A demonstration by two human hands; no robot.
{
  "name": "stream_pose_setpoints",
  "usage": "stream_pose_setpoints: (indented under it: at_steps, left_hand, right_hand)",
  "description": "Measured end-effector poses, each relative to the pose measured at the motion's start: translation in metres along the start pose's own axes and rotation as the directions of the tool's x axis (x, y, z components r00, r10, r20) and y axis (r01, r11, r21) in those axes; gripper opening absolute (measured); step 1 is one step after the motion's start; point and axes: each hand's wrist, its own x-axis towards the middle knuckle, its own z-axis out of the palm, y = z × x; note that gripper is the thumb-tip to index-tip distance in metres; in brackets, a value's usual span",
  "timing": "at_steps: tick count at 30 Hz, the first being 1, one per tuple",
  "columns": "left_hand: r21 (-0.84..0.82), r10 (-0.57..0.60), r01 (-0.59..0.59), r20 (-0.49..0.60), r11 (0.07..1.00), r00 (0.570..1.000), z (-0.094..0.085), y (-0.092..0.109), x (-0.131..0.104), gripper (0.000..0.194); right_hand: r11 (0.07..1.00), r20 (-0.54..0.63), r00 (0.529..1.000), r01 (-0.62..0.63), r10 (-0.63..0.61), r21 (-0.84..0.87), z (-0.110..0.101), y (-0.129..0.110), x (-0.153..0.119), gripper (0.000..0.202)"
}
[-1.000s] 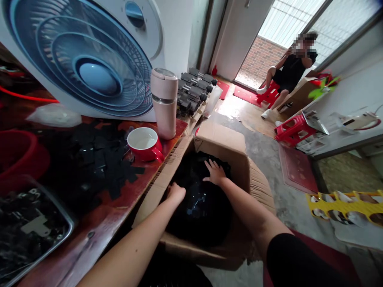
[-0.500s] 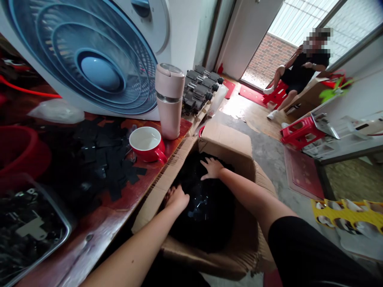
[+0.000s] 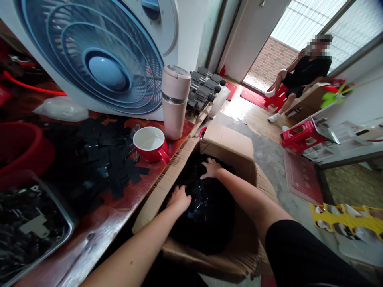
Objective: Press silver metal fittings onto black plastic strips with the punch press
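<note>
Both hands reach into an open cardboard box (image 3: 229, 139) below the table's edge. Inside lies a glossy black mass (image 3: 202, 207); whether it is loose black pieces or a bag, I cannot tell. My left hand (image 3: 179, 199) rests on its left side, close to the box wall, fingers stretched out and partly lost in the dark. Farther in, my right hand (image 3: 212, 168) lies on the far part of the mass, its fingers spread. Neither hand visibly grips anything.
On the red-brown table (image 3: 119, 213) are a red mug (image 3: 149, 145), a pink tumbler (image 3: 176, 101), flat black pieces (image 3: 110, 155), a clear tub of small parts (image 3: 32, 223) and a big blue fan (image 3: 104, 71). A person (image 3: 311, 65) sits by the doorway.
My left hand's fingers have straightened from a curled pose, while my right hand's have bent slightly. The camera view has shifted a little. The seated person's arm has lowered.
</note>
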Motion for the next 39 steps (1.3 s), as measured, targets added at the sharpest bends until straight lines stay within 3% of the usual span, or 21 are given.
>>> stream_pose_setpoints:
  at_steps: [9,15,21,27,31,36,39]
  left_hand:
    - [-0.051,0.056,-0.056,0.005,0.997,0.998,0.002,-0.001,0.002,0.05]
    - [-0.051,0.062,-0.062,0.006,0.997,0.998,0.001,-0.002,0.003,0.049]
    - [-0.053,0.075,-0.074,0.003,0.996,0.997,0.0,-0.001,0.002,0.047]
    - [-0.055,0.09,-0.09,-0.004,0.994,0.996,0.001,-0.002,0.004,0.047]
    - [-0.048,0.101,-0.101,0.002,0.994,0.995,0.001,-0.003,0.005,0.046]
    - [-0.037,0.105,-0.105,-0.004,0.994,0.994,-0.004,-0.003,0.001,0.044]
    - [-0.04,0.104,-0.104,-0.011,0.994,0.995,-0.006,-0.002,-0.001,0.043]
  right_hand:
    - [0.989,0.062,0.988,0.141,-0.139,-0.042,0.009,-0.01,-0.021,0.096]
    - [0.992,0.118,0.985,0.128,-0.126,-0.006,0.02,-0.005,-0.018,0.112]
    - [0.988,0.07,0.986,0.15,-0.152,0.042,0.02,-0.008,-0.023,0.099]
    - [0.989,0.039,0.995,0.09,-0.095,0.116,0.032,-0.031,-0.031,0.105]
    - [0.988,-0.052,0.998,-0.017,0.025,0.153,0.04,-0.047,-0.03,0.088]
    - [0.989,-0.075,0.997,0.042,-0.032,0.139,0.033,-0.04,-0.035,0.062]
    - [0.993,-0.102,0.995,-0.004,0.017,0.121,0.032,-0.034,-0.044,0.055]
